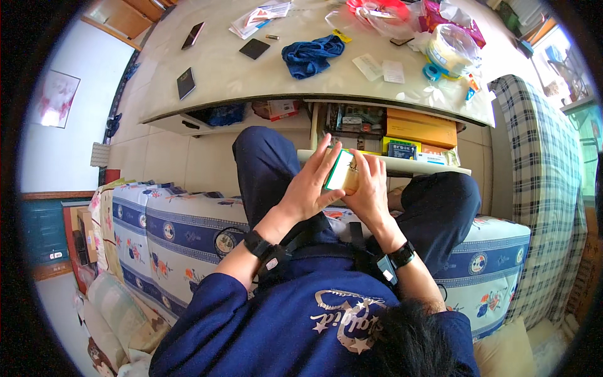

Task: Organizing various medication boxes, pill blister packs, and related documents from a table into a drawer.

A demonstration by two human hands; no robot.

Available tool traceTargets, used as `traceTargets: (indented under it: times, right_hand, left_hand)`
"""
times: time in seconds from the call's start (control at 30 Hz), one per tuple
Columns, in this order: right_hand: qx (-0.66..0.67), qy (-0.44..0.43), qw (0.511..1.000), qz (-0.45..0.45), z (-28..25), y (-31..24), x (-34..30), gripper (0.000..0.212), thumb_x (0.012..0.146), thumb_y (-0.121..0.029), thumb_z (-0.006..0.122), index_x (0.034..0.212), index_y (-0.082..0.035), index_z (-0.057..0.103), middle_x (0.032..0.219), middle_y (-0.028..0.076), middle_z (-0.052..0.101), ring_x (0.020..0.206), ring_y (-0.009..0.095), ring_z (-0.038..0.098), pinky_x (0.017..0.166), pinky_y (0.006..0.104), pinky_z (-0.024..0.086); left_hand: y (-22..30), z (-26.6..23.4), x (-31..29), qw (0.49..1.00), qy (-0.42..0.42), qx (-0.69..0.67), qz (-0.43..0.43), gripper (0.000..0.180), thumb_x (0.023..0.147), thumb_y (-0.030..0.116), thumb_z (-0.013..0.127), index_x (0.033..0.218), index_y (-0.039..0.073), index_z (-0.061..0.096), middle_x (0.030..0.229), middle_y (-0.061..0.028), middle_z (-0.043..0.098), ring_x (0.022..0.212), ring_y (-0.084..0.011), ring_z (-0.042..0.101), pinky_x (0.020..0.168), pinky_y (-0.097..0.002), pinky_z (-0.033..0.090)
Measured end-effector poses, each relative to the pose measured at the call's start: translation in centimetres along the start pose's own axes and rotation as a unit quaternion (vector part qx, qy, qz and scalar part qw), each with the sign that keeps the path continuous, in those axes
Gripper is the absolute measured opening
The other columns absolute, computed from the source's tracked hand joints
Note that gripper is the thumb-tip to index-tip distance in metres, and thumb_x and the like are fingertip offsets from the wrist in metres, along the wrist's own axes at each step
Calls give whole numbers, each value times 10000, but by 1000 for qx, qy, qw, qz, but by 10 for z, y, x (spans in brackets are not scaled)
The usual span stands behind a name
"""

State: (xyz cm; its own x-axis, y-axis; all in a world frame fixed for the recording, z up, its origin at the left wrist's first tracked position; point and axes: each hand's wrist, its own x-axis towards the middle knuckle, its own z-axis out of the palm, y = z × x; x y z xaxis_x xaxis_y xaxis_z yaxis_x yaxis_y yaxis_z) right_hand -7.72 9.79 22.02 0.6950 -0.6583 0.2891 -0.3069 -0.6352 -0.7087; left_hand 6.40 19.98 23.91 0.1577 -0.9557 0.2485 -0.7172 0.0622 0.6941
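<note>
A small flat box (340,171), pale on its face with a green edge, is held between my two hands above my lap. My left hand (312,183) presses on its left side, with the index finger stretched up along it and the thumb beneath. My right hand (369,190) wraps round its right side, fingers bent over the edge. Just beyond my hands an open drawer (402,164) of the table holds an orange-brown box (421,127), a dark blue and yellow packet (402,149) and several small packages.
On the table (245,78) lie a dark blue cloth (311,56), two pale cards, dark flat objects, papers (260,17), a tape roll (431,71) and a plastic-wrapped tub (453,50). A checked cloth covers the sofa arm (540,176) at right. Patterned sofa covers (169,232) lie beneath me.
</note>
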Motion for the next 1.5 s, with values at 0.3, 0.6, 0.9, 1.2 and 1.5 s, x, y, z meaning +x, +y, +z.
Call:
traceTargets:
  times: [0.3,0.6,0.9,1.2,1.5]
  right_hand:
    - [-76,-98,992,-36,6,0,0,827,566,-153,790,1306,-67,433,1145,151,484,1078,356,453,940,449,378]
    - [102,-267,957,52,-26,60,55,678,724,-348,759,1271,-47,495,1053,202,588,997,380,574,841,426,480]
    - [-27,-132,990,-39,3,106,99,613,665,-114,764,1215,-88,494,1109,140,513,1064,354,470,911,429,419]
    - [-127,-113,985,4,54,165,88,578,619,-107,775,1141,-99,528,1107,123,530,1033,347,497,873,453,436]
    - [-172,-173,969,28,55,174,82,628,636,-94,737,1219,-107,504,1116,143,534,1028,354,510,861,445,457]
  left_hand:
    - [-22,21,-22,976,27,-167,-140,767,914,224,596,1502,98,121,1239,-193,470,1155,-300,462,1028,-352,322]
    - [-40,11,3,965,49,-223,-130,736,945,190,549,1490,28,83,1393,-184,372,1297,-283,370,1086,-340,252]
    - [-104,30,66,966,-25,-123,-225,792,866,123,611,1482,56,117,1362,-269,428,1235,-396,458,1028,-407,377]
    - [-187,111,69,946,-37,-67,-315,785,792,215,673,1399,-71,264,1271,-292,491,1181,-379,504,984,-388,417]
    - [-177,100,77,922,-123,-58,-362,670,844,287,624,1389,9,353,1277,-266,518,1196,-361,512,999,-388,407]
